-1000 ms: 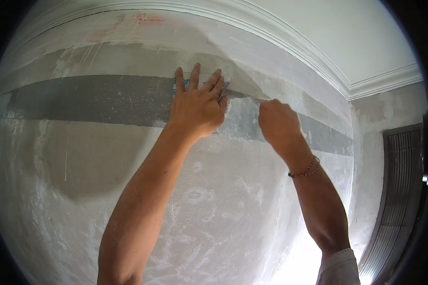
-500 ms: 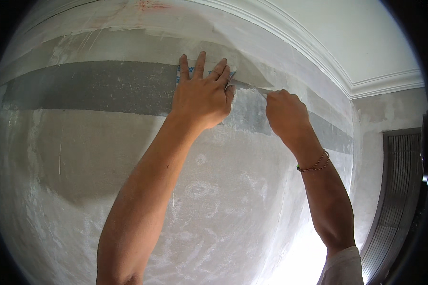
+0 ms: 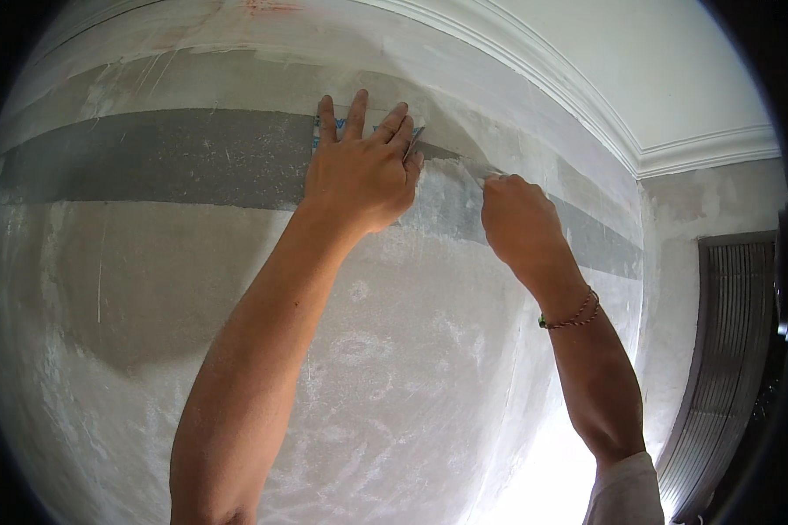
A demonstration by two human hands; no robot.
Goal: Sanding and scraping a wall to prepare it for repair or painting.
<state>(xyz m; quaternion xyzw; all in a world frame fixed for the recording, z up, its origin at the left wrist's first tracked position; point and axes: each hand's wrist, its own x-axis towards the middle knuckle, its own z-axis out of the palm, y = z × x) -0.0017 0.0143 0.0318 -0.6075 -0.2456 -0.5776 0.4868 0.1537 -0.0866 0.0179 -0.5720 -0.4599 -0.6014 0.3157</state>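
My left hand (image 3: 357, 171) lies against the wall with its fingers spread, pressing a thin sheet with blue-and-white print (image 3: 317, 133). The sheet's edges show beside the fingers; most of it is hidden. To the right, my right hand (image 3: 521, 214) is closed around a thin, flat-bladed tool (image 3: 479, 174). The tool's pale end points up and left at the wall, and its handle is hidden in the fist. Both hands are over a dark grey band (image 3: 166, 157) across the wall. Between them the band is smeared with a paler, rough coat (image 3: 446, 206).
The plastered wall (image 3: 175, 289) carries pale patches and scratches. A white moulding (image 3: 534, 61) runs along the ceiling (image 3: 674, 70). At the right, past the wall corner, stands a dark slatted panel (image 3: 731, 315). Bright light glares at the lower right.
The whole view has shifted slightly, so both hands and the wall appear a little further left. The left hand still presses the sheet and the right still grips the tool.
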